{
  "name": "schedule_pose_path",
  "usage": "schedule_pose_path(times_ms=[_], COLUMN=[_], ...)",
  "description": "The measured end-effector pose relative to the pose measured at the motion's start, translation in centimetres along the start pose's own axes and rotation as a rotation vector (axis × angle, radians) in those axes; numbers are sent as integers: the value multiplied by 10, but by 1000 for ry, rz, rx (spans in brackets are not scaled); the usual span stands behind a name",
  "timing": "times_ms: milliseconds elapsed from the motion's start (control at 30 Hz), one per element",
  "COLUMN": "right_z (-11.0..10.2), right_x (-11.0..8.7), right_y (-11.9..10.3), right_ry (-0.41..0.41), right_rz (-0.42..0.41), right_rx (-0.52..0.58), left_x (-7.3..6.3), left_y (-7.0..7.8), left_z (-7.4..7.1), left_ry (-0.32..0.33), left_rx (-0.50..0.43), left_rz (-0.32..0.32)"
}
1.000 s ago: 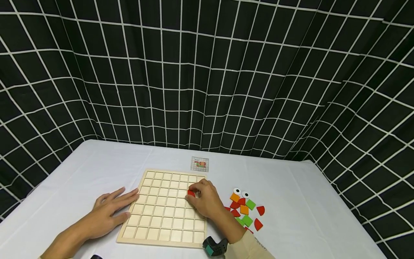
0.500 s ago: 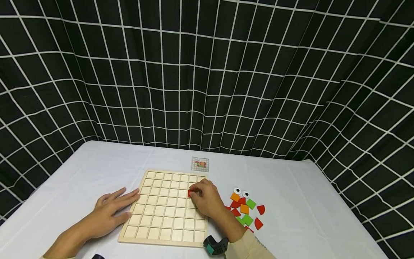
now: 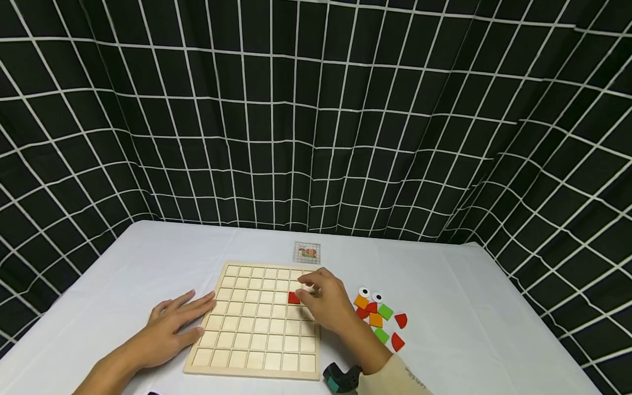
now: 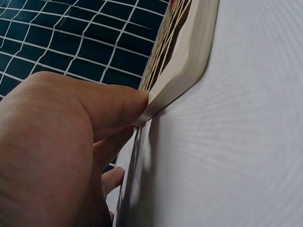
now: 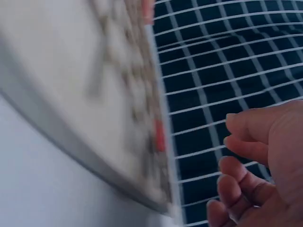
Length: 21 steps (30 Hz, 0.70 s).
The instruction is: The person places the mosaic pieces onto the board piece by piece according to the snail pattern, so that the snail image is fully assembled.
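A wooden grid board [image 3: 257, 343] lies on the white table, and one red square tile [image 3: 293, 298] sits in a cell toward its right side. Just right of that tile, my right hand [image 3: 328, 302] hovers over the board with thumb and fingers apart, holding nothing. In the right wrist view, the fingertips [image 5: 229, 165] show nothing between them. My left hand [image 3: 173, 328] rests at the board's left edge with its fingers spread. The left wrist view shows the thumb [image 4: 118, 106] touching the board's rim [image 4: 187, 64].
Loose pieces lie right of the board: orange squares [image 3: 376, 320], green squares [image 3: 385, 312], red quarter-circles [image 3: 397, 342] and white eye discs [image 3: 364, 292]. Behind the board is a small picture card [image 3: 307, 253]. A black gridded curtain [image 3: 296, 109] encloses the table's back and sides.
My right hand has let go of the red square tile and moved slightly right and up from it. The tile stays in its cell. My left hand keeps its place at the board's edge.
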State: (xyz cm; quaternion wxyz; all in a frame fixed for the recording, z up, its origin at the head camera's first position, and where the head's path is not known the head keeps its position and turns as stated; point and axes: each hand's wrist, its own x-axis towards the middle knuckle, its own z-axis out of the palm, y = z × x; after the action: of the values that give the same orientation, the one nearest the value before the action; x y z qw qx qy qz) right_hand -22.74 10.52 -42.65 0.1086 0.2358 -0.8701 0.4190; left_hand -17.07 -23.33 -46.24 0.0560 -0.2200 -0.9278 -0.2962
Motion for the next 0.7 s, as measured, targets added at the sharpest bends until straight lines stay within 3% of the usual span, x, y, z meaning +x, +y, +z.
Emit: schedule_pose_path(times_ms=[200, 400, 700], right_z=[-44, -87, -122], right_x=[-12, -30, -52], right_y=[-8, -1, 9], right_ry=[77, 156, 221], right_rz=[-16, -19, -32], right_rx=[-27, -52, -85], left_x=[-2, -1, 0], left_y=[1, 2, 1], left_z=[0, -2, 1], left_ry=[-9, -11, -11], left_rx=[1, 1, 2], left_rz=[-27, -27, -22])
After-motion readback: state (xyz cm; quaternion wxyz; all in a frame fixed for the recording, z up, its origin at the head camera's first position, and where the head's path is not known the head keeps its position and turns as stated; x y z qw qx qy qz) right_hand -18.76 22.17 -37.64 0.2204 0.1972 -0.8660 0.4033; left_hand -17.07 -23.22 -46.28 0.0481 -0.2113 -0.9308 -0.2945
